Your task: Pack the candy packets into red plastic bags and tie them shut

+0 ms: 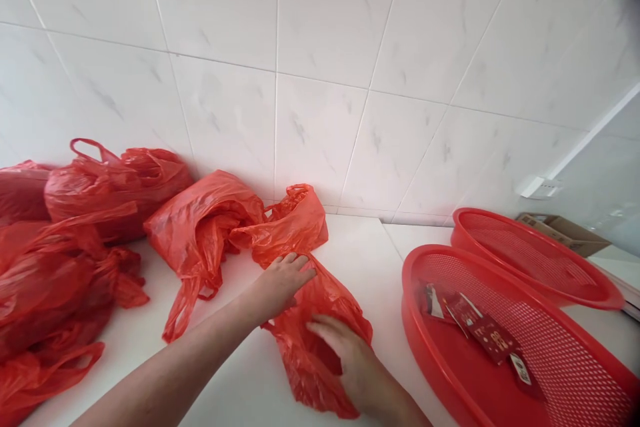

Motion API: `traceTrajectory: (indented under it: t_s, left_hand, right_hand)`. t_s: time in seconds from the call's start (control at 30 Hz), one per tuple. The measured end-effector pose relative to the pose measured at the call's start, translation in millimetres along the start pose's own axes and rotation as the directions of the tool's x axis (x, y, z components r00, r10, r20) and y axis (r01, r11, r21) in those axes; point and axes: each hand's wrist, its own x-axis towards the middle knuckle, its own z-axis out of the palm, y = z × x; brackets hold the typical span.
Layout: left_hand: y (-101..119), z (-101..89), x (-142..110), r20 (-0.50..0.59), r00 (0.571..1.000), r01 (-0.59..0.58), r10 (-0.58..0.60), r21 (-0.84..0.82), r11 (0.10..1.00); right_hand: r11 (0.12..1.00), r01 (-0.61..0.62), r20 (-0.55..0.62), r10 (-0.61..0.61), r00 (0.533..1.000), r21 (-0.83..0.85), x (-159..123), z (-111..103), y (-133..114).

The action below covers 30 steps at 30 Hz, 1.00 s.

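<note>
In front of me on the white table lies a red plastic bag (345, 300), its mouth facing me. My left hand (287, 280) rests on the far left of this bag, fingers stretched out and holding nothing I can see. At the bag's mouth is my right hand (345, 350), fingers extended and partly apart over the opening; its thumb is not clearly visible. A second crumpled red bag (295, 223) sits just beyond my left hand. Left of it, another red bag (210, 207) slumps with its handles trailing toward me.
Filled red bags (115, 190) crowd the left side. At the right, a red mesh basket (420, 307) contains several dark red packets (483, 327). Behind it stand another red basket (530, 247) and a cardboard box (570, 233). A tiled wall (320, 120) borders the table (240, 360).
</note>
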Motion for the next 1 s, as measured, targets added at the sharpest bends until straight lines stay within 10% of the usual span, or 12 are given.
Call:
traceTrajectory:
  t_s: [0.17,0.3,0.4,0.5,0.6,0.7,0.8,0.9,1.0]
  left_hand:
    - [28.8,-13.6,-20.1,0.027,0.989,-0.14,0.142,-0.07,0.988]
    - [37.6,0.1,-53.1,-0.077,0.979,-0.196,0.188,-0.108,0.975]
    - [27.2,30.9,-71.4,-0.247,0.968,-0.063,0.041,-0.083,0.995]
    - [17.8,63.4,-79.2,-0.447,0.857,0.134,-0.256,-0.285,0.949]
    - [12.9,81.9,-80.2,-0.411,0.725,0.221,-0.552,-0.621,0.752]
    - [8.1,84.4,-78.9,-0.21,0.691,0.231,-0.692,-0.843,0.486]
    - [4.3,78.0,-77.0,-0.022,0.711,0.219,-0.703,-0.943,0.252]
    - [2.4,71.2,-75.3,0.12,0.734,0.19,-0.669,-0.981,0.032]
    - [-1.3,68.3,-74.7,0.228,0.736,0.186,-0.638,-0.973,-0.133]
  right_hand:
    - [0.978,-0.161,-0.373,0.2,0.906,0.133,3.5,3.0,14.8]
    - [0.914,-0.225,-0.369,0.348,0.862,0.337,16.0,2.9,28.4]
    - [0.866,-0.249,-0.299,0.399,0.867,0.433,21.7,-0.6,29.5]
    - [0.93,-0.23,-0.329,0.321,0.888,0.287,14.4,-4.1,9.7]
    - [0.992,-0.051,-0.35,0.006,0.937,-0.118,-14.0,-8.8,-25.9]
    - [0.907,0.069,-0.347,-0.228,0.91,-0.415,-54.5,-29.3,-54.3]
    - [0.825,-0.182,-0.417,-0.071,0.906,-0.536,-83.8,-79.8,-56.2]
    - [0.64,-0.634,-0.616,0.303,0.727,-0.434,-92.1,-148.1,-31.2]
    - [0.457,-0.829,-0.509,0.654,0.559,-0.324,-93.6,-199.4,3.0]
